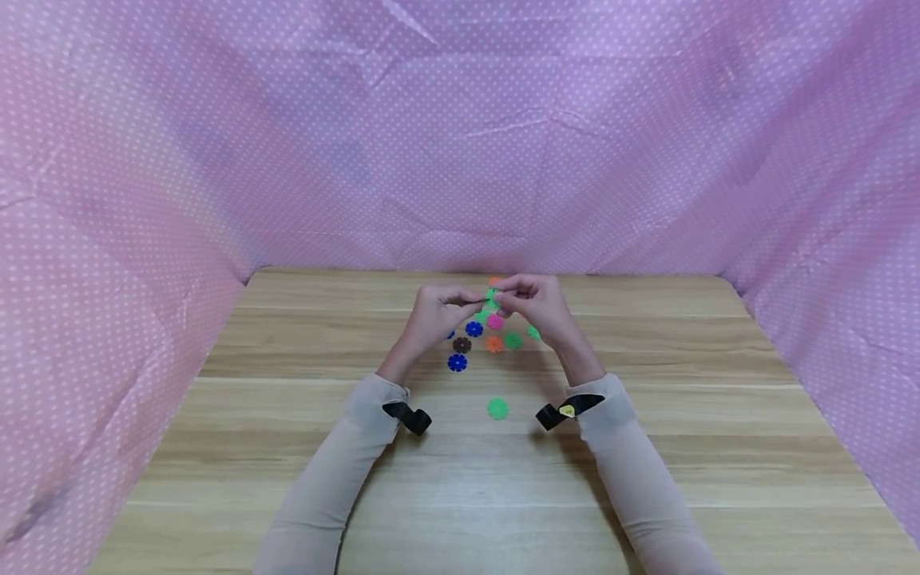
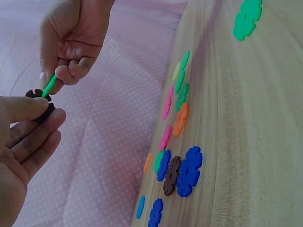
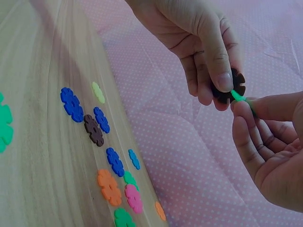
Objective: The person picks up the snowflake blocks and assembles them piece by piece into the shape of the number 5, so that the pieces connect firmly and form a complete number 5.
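Above the far part of the table, my left hand point(image 1: 434, 317) pinches a dark brown snowflake disc point(image 3: 240, 84) between thumb and fingers. My right hand point(image 1: 541, 310) pinches a bright green snowflake disc point(image 2: 49, 86) by its edge. In both wrist views the two discs meet at an angle, the green one's rim at the notched rim of the brown one. Fingertips cover much of both pieces, and I cannot tell how deep the notches interlock.
On the wooden table point(image 1: 302, 447) beneath the hands lie several loose discs, including blue point(image 1: 457, 362), brown point(image 1: 462, 345), orange point(image 1: 493, 344) and pink point(image 1: 495, 321) ones. A single green disc point(image 1: 497, 409) lies nearer me. Pink dotted cloth point(image 1: 460, 160) surrounds the table's back and sides.
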Demonstrator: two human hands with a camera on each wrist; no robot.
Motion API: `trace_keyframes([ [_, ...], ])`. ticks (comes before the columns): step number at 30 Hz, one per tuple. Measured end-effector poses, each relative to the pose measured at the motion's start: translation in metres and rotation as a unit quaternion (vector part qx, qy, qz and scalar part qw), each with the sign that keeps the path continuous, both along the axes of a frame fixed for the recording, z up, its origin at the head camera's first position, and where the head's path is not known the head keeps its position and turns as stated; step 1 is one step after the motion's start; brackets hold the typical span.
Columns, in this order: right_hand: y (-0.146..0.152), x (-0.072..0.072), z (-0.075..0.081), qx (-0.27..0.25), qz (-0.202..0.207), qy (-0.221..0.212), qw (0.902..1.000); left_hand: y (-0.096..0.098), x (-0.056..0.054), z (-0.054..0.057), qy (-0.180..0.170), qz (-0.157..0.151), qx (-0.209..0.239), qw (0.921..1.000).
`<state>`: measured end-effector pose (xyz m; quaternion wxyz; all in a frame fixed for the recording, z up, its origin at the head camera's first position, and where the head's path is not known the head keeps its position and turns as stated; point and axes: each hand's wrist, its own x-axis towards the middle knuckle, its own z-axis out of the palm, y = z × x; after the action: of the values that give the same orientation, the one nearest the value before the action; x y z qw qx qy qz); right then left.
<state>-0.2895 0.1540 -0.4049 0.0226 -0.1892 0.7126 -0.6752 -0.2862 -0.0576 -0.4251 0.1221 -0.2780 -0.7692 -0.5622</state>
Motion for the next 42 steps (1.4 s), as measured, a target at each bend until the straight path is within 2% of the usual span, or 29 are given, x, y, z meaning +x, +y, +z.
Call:
trace_keyframes([
  [7,0.0015,-0.0005,0.0012,-0.001,0.009,-0.021,0.9997,-0.0006,0.0010,0.0043,-0.005,0.006,-0.020,0.9998],
  [10,0.0015,0.0002,0.0022,-0.001,0.013,-0.035,0.9993,-0.0034,0.0007,0.0054,-0.028,0.005,-0.019,0.9994],
  [14,0.0005,0.0012,0.0036,0.001,0.015,-0.043,0.9990,-0.0083,-0.0005,0.0051,-0.055,-0.002,0.007,0.9985],
  [26,0.0003,0.0021,0.0034,0.016,0.028,-0.037,0.9988,-0.0049,-0.0015,0.0032,-0.021,0.000,0.031,0.9993],
  [33,-0.0005,0.0033,0.0016,0.021,0.050,-0.044,0.9976,-0.0031,0.0019,0.0020,-0.027,-0.001,0.029,0.9992],
  [42,-0.0014,0.0024,0.0024,0.027,0.062,-0.036,0.9971,-0.0029,0.0030,0.0077,-0.023,-0.002,0.018,0.9996],
])
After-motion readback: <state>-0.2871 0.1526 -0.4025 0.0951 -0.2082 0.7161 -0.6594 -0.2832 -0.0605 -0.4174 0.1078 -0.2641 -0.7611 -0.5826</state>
